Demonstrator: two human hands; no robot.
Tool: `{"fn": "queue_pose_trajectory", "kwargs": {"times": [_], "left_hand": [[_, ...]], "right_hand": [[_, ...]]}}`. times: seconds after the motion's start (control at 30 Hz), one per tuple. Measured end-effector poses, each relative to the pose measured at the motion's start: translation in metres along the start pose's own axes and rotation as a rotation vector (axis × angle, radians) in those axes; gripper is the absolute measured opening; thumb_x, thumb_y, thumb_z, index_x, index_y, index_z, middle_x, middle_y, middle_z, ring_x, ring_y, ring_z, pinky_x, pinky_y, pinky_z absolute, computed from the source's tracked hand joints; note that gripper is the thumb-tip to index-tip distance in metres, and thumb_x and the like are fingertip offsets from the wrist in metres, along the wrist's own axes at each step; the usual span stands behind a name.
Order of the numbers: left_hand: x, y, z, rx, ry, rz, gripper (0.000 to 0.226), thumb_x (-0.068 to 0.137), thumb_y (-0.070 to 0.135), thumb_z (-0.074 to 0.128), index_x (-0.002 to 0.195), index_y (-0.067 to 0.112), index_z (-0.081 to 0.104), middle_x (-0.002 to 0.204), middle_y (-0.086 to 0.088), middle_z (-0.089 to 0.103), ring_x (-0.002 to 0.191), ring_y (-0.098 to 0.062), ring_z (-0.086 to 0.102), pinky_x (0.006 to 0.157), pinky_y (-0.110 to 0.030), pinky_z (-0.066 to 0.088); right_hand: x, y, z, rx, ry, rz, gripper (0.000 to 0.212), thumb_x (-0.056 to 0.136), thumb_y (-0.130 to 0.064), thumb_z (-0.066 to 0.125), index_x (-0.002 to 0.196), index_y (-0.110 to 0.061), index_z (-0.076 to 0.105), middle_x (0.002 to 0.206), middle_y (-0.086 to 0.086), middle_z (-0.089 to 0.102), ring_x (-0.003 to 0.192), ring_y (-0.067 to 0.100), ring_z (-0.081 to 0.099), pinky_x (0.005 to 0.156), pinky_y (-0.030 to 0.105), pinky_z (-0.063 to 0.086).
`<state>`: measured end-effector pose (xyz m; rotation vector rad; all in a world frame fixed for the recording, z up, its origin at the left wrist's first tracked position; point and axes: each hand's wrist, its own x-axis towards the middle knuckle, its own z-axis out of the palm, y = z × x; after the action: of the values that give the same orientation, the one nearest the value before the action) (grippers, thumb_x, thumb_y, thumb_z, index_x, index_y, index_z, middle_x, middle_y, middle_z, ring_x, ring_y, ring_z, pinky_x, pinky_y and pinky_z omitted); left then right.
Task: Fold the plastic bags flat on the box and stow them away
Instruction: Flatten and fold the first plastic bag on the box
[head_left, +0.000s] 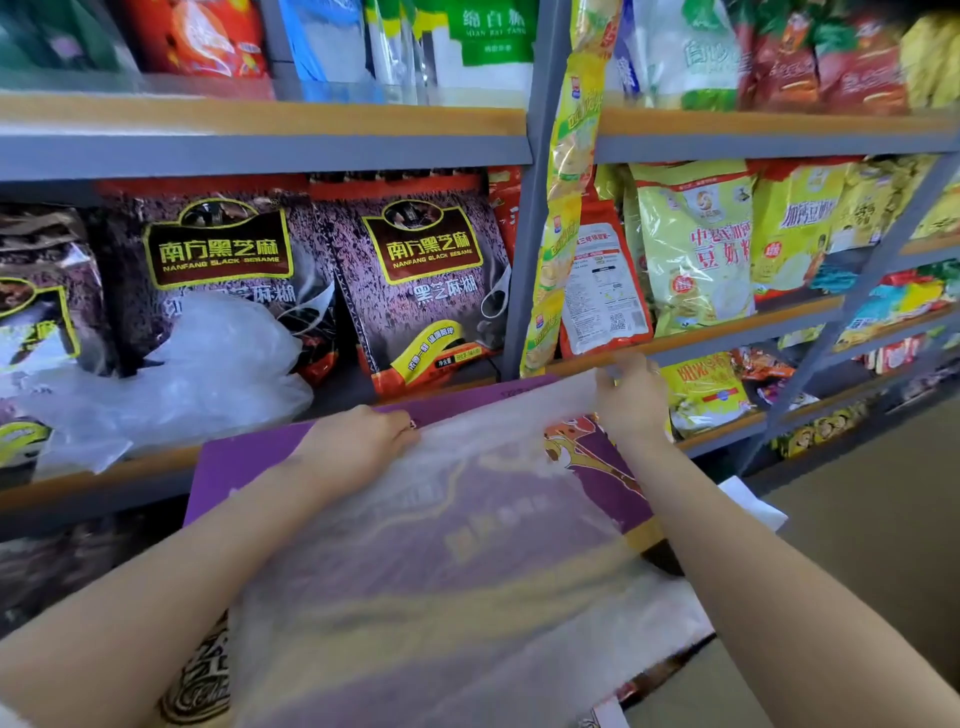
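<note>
A translucent white plastic bag (467, 545) lies spread over a purple gift box (249, 457) with gold lettering. My left hand (358, 441) presses on the bag's far left corner, fingers curled on the film. My right hand (631, 395) pinches the bag's far right corner at the box's far edge. A heap of crumpled clear plastic bags (208, 374) sits on the shelf to the left, in front of the sesame packs.
Grey metal shelves (260, 150) with wooden edges stand right behind the box, packed with black sesame bags (426, 280), yellow-green soy milk powder bags (696, 244) and other packets. A hanging strip of yellow snack packs (566, 208) runs down the upright. Brown floor (857, 519) lies to the right.
</note>
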<state>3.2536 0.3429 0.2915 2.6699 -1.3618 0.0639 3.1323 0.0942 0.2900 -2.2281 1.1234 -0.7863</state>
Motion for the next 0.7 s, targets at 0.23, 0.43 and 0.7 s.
{"fn": "queue_pose_trajectory", "kwargs": {"times": [0.23,0.43,0.7], "left_hand": [[0.022,-0.012,0.003,0.244,0.082,-0.01,0.029,0.099,0.032,0.032,0.114,0.012,0.044,0.105,-0.012,0.062,0.09,-0.035,0.061,0.059,-0.035,0.036],[0.011,-0.05,0.009,0.03,0.146,-0.127,0.034,0.096,0.04,0.034,0.108,0.01,0.045,0.096,-0.017,0.064,0.087,-0.037,0.062,0.062,-0.039,0.044],[-0.028,-0.087,0.002,0.169,0.112,-0.239,0.042,0.095,0.042,0.04,0.124,0.011,0.045,0.1,-0.014,0.065,0.088,-0.033,0.063,0.057,-0.031,0.037]], "right_hand": [[-0.063,-0.078,0.047,-0.09,-0.585,-0.736,0.045,0.099,-0.021,0.038,0.142,-0.005,0.035,0.151,0.011,0.031,0.14,0.023,0.027,0.113,0.03,0.018],[-0.068,-0.08,0.083,-0.48,-0.711,-0.699,0.059,0.099,-0.046,0.02,0.15,-0.02,0.004,0.159,-0.003,-0.002,0.146,0.013,-0.002,0.118,0.034,0.001],[-0.056,-0.072,0.078,-0.579,-0.687,-0.605,0.068,0.094,-0.059,0.017,0.15,-0.026,0.0,0.159,-0.003,-0.006,0.146,0.014,-0.005,0.118,0.037,0.0]]}}
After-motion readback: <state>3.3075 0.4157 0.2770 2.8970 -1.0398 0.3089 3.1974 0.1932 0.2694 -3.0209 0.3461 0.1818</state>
